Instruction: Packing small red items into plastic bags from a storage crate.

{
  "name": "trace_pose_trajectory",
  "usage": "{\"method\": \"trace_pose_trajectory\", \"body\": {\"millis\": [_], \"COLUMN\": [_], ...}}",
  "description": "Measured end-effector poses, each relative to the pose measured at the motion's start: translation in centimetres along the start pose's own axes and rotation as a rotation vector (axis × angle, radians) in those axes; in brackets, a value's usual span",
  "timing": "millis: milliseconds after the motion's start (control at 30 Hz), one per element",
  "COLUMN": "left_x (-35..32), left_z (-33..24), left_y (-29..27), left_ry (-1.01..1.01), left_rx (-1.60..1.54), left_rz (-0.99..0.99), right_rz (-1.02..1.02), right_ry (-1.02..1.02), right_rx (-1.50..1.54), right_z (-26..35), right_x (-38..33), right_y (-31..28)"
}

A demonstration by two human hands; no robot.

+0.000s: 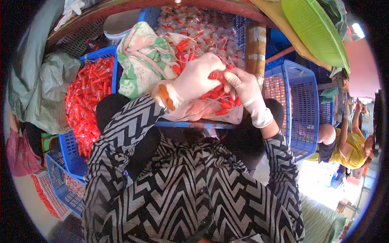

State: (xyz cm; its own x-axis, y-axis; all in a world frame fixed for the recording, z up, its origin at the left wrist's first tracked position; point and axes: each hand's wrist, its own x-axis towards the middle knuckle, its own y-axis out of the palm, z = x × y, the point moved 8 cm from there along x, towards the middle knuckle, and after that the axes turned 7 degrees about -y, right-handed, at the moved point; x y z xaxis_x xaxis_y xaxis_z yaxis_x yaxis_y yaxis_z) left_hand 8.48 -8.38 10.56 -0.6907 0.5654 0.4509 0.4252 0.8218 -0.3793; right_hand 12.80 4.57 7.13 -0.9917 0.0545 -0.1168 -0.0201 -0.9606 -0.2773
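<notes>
White gloves cover both my hands, which meet over the work tray. My left hand is closed around a small red plastic piece. My right hand pinches at the same spot from the other side; its fingers partly hide the piece. Beneath them, a heap of red plastic caps with thin pale tubes lies on a pinkish cloth or bag. Beyond are many small clear bottles with red bands. A green and white towel lies left of my left hand.
On the left, a blue crate is heaped with red-capped pieces. To the right stands another blue crate. A green basket leans at the upper right. Farther right sits a person in a yellow top.
</notes>
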Motion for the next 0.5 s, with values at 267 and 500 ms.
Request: {"method": "trace_pose_trajectory", "body": {"millis": [267, 500], "left_x": [-3.6, -5.1], "left_z": [1.2, 1.3], "left_y": [1.6, 1.0], "left_ry": [-0.439, -0.458], "left_rx": [-0.328, -0.292], "left_rz": [0.084, 0.137], "right_rz": [-0.221, 0.118], "right_ry": [-0.552, -0.103], "right_rx": [-0.642, 0.007], "right_z": [2.1, -2.6], "right_x": [-3.2, -2.3], "right_y": [0.0, 2.0]}}
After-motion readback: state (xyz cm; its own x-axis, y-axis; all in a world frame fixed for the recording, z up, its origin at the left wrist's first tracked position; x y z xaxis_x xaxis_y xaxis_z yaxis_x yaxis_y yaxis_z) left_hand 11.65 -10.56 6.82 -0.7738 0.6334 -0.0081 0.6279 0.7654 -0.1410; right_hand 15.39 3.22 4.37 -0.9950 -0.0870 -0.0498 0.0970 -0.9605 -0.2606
